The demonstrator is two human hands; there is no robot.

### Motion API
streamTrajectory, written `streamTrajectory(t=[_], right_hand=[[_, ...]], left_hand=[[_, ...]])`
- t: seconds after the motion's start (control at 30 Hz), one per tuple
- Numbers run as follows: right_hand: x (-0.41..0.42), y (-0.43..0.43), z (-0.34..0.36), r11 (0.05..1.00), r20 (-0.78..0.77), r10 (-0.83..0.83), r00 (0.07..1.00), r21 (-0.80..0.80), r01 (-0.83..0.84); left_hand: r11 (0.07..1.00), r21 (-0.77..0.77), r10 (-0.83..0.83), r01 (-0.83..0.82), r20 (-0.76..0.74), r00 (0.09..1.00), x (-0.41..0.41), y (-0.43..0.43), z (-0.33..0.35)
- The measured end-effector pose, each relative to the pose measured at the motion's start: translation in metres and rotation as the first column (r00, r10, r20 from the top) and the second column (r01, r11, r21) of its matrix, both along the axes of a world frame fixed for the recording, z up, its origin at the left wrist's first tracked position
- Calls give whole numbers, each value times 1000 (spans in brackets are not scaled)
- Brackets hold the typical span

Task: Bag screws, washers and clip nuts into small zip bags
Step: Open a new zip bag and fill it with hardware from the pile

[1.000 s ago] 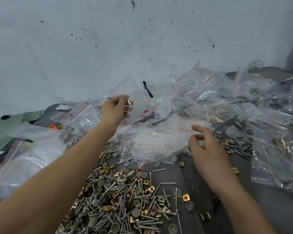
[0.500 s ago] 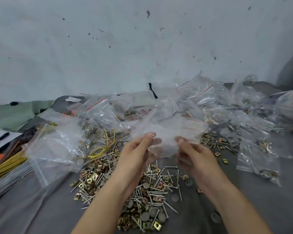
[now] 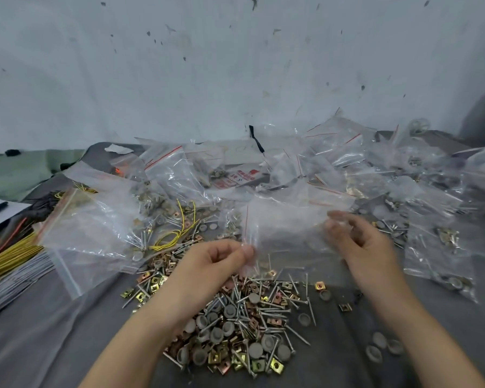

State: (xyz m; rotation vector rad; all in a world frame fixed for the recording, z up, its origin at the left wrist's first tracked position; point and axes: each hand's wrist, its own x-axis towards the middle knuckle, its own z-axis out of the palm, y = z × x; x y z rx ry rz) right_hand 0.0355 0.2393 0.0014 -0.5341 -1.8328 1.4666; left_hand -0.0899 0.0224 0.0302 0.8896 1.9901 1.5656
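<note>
A small clear zip bag (image 3: 286,228) with a red seal line hangs between my hands above the table. My left hand (image 3: 216,261) pinches its left edge near the red line. My right hand (image 3: 359,242) pinches the bag's right side with curled fingers; it is slightly blurred. Below the hands lies a loose heap of screws, grey washers and brass clip nuts (image 3: 235,317) on the grey cloth. The held bag looks empty.
A pile of filled zip bags (image 3: 375,175) covers the back and right of the table. A larger clear bag (image 3: 95,228) lies at left, next to yellow wires (image 3: 174,233) and bundles of yellow and orange ties (image 3: 6,256). Several loose washers (image 3: 381,345) lie at right. A white wall stands behind.
My left hand came back from the bag pile at the rear to meet my right hand. Both hands now hold one small bag and have spread apart along it.
</note>
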Motion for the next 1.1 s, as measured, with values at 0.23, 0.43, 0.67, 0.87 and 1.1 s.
streamTrajectory(t=[0.23,0.43,0.67,0.87,1.1], right_hand=[[0,-17,1,926,-55,-272,961,257,277],[-13,-60,9,961,8,20,1000,276,-21],[-13,-58,9,965,-41,-61,997,252,69],[-7,-63,10,919,49,-192,980,359,162],[-2,-71,9,709,25,-228,973,690,149]], left_hand=[[986,133,95,-98,31,995,10,23,4],[965,206,191,-164,-122,974,26,45,4],[974,194,157,-116,-214,964,37,49,0],[920,275,372,-280,-382,846,33,46,0],[953,182,300,-242,-667,682,25,36,-14]])
